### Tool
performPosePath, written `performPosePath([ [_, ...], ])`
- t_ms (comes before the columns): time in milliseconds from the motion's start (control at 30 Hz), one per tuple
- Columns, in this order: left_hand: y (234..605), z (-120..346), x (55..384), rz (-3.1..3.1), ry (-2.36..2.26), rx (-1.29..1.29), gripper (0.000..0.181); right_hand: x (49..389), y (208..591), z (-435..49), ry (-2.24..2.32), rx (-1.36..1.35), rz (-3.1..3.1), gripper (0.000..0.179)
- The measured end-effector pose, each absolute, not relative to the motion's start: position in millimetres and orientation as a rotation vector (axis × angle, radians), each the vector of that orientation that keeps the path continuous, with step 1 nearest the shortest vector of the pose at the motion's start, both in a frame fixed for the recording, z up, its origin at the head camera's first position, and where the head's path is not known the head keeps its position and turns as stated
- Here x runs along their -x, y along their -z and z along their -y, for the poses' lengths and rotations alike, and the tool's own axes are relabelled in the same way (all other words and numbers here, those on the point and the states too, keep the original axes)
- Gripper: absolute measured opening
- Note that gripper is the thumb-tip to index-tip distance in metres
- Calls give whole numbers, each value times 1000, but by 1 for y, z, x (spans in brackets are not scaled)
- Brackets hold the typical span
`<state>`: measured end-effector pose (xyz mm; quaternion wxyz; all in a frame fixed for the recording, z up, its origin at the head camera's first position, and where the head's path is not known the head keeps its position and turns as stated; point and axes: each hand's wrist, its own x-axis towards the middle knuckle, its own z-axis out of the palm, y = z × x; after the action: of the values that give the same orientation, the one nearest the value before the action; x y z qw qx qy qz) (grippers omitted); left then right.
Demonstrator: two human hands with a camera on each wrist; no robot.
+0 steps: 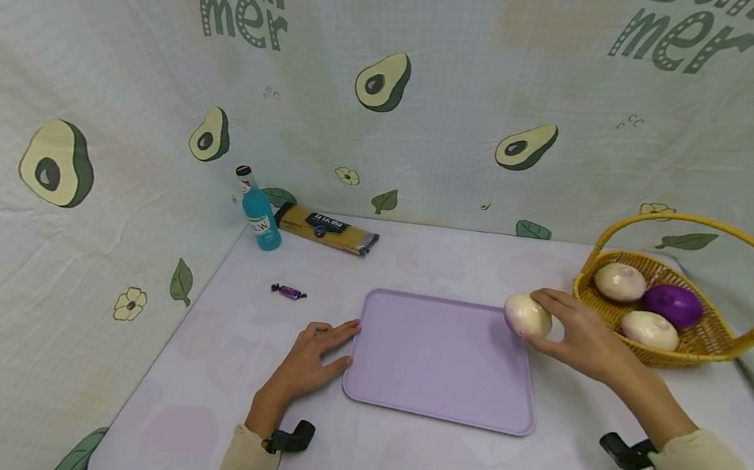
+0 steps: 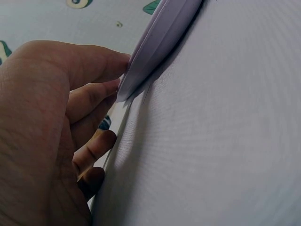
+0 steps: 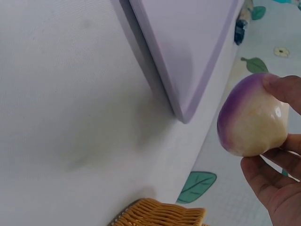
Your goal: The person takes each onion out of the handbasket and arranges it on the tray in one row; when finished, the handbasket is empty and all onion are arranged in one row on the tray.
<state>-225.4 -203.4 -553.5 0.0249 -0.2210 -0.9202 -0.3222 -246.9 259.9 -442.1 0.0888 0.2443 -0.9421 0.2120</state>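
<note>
My right hand (image 1: pixel 575 331) holds a glossy cream-and-purple turnip (image 1: pixel 527 316) between thumb and fingers, above the far right corner of a lilac tray (image 1: pixel 442 363). In the right wrist view, the turnip (image 3: pixel 254 115) shows its purple side towards the tray, and fingers and thumb curve round it. At the tray's left edge rests my left hand (image 1: pixel 308 359), its thumb and fingertips touching the rim. The left wrist view shows that rim (image 2: pixel 160 44) against the fingertips, with the other fingers loosely bent.
A yellow wicker basket (image 1: pixel 741 348) with a tall handle stands at the right, holding two pale turnips (image 1: pixel 649 329) and a purple round one (image 1: pixel 672 304). At the back left are a blue bottle (image 1: pixel 262 216) and a yellow pasta packet (image 1: pixel 328 231). A wrapped candy (image 1: pixel 289 292) lies nearer.
</note>
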Motion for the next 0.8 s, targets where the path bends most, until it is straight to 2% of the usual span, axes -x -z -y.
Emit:
performPosePath([
  [800,553,205,227,2852,987,706,55,248,448,-252,-648,-773,2775,66],
])
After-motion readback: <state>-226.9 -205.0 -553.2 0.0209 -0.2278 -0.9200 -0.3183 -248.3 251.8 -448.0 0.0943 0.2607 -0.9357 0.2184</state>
